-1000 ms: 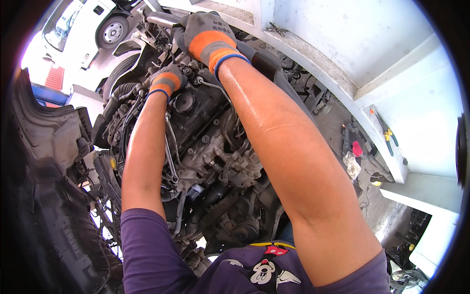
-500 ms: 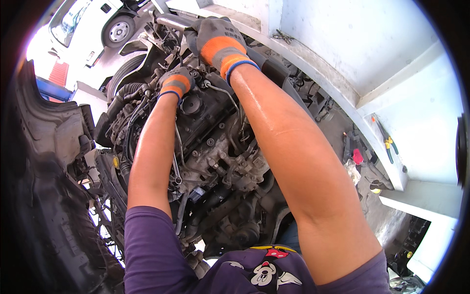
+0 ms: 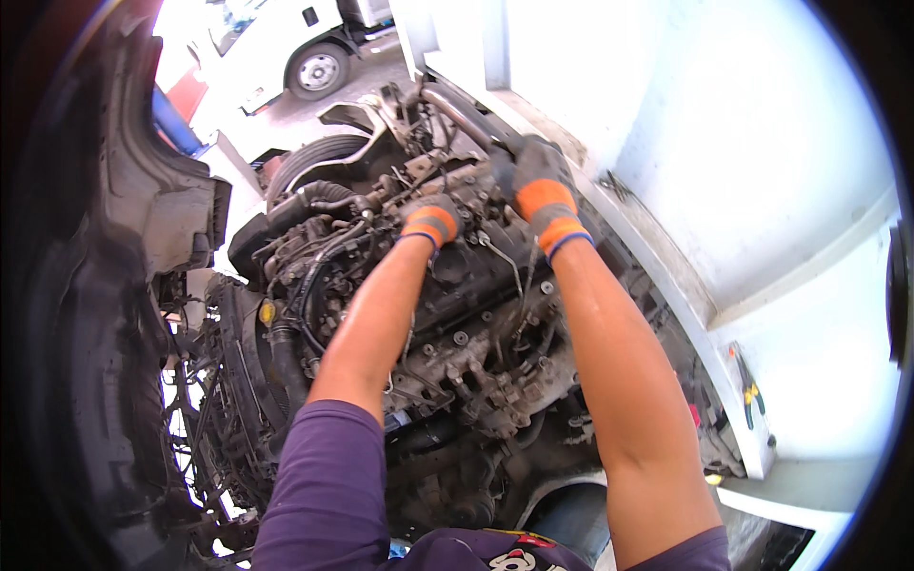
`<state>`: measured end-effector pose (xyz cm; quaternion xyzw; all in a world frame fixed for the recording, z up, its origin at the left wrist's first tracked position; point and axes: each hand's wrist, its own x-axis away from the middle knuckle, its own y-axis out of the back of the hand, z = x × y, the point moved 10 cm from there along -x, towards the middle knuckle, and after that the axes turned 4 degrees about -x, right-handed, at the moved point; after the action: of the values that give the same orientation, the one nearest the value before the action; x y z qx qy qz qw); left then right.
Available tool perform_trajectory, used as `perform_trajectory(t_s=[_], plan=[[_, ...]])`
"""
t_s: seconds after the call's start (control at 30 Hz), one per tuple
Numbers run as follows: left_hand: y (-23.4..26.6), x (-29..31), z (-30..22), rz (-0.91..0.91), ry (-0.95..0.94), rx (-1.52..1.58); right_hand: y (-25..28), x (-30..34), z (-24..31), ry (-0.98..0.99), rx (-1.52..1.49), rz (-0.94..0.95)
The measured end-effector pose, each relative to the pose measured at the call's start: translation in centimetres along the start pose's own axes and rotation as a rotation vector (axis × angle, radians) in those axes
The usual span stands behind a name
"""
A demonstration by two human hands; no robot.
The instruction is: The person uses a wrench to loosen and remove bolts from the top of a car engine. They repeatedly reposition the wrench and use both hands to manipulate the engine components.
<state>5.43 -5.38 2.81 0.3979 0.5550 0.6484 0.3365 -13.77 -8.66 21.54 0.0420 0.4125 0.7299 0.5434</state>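
Observation:
In front of me lies a dirty, exposed engine [image 3: 476, 295] with a dark cover, hoses and thin metal pipes. My left hand [image 3: 434, 219], in a grey and orange glove, rests on the top of the engine. Its fingers curl down among the parts, and whatever they hold is hidden. Farther right, my right hand [image 3: 539, 169] wears a matching glove and closes around the near end of a thick metal pipe [image 3: 457, 114]. That pipe slants away to the far left. The right glove is slightly blurred, so its fingertips do not show clearly.
A dark body panel [image 3: 86, 285] runs along the left. To the right stands a white frame wall [image 3: 666, 257] with pliers [image 3: 748, 385] on its ledge. A tyre [image 3: 319, 160] lies beyond the engine, and a white truck [image 3: 276, 43] stands farther back.
The whole view has shifted, so the engine sits farther right and lower. Relative to my left hand, my right hand has moved right and nearer; more of the pipe shows beyond it.

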Motion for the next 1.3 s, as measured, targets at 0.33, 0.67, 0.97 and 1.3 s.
perform_trajectory(t_s=[0.33,0.67,0.97,1.3], plan=[[2.3,2.0,-2.0,0.014,-0.023,0.035,1.0,0.4,-0.1,-0.055,-0.024,-0.001],[2.2,2.9,-2.1,-0.028,0.035,0.069,1.3,0.4,0.0,0.021,0.007,-0.032],[2.1,2.8,-1.4,-0.04,0.038,0.111,1.0,0.4,0.1,0.037,0.007,-0.037],[1.6,2.8,-0.9,-0.063,0.102,0.172,1.3,0.5,0.6,0.118,0.002,-0.099]])
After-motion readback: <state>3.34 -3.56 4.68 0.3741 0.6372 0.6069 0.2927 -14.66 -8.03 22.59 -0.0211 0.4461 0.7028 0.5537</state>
